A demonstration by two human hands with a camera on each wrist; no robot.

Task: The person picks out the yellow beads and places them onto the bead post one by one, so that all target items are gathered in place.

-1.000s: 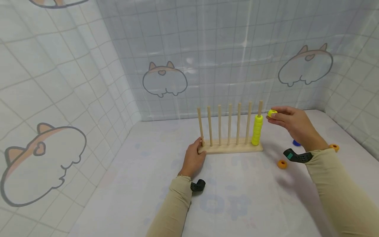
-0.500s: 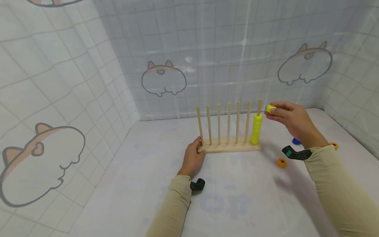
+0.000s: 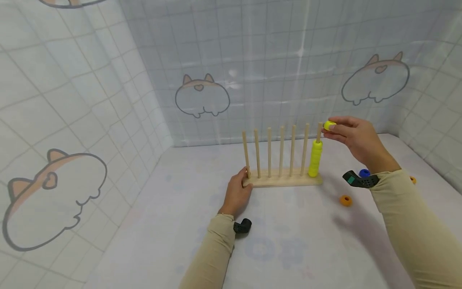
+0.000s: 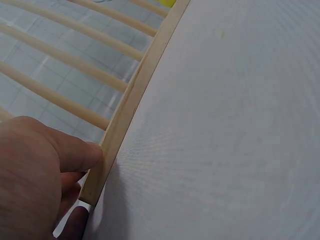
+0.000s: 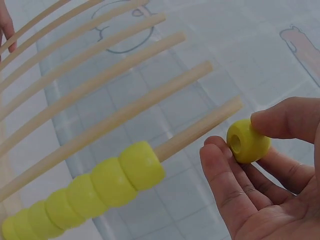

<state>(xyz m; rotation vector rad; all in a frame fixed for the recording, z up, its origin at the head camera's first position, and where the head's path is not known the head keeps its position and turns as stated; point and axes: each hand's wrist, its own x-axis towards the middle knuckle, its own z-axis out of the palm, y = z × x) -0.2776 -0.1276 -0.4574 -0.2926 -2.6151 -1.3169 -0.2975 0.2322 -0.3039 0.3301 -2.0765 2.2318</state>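
A wooden rack [image 3: 278,180] with a row of upright pegs stands on the table. Its rightmost peg [image 3: 319,132] carries a stack of yellow beads [image 3: 315,158]; the other pegs are bare. My left hand [image 3: 236,192] grips the rack's left end, and the left wrist view shows its thumb on the wooden edge. Beside the tip of the rightmost peg, my right hand [image 3: 357,136] pinches a single yellow bead [image 5: 248,141] between thumb and fingers. In the right wrist view the bead's hole shows, and the bead is just off the peg's end.
An orange bead [image 3: 345,200] lies on the table right of the rack. A blue bead [image 3: 364,173] and another orange bead [image 3: 413,180] lie farther right, near the right forearm. Tiled-pattern cloth walls [image 3: 267,80] close off the back and sides.
My right hand has risen and moved slightly left with the yellow bead, bringing it up to the rightmost peg's tip. The left hand stays on the rack's end.
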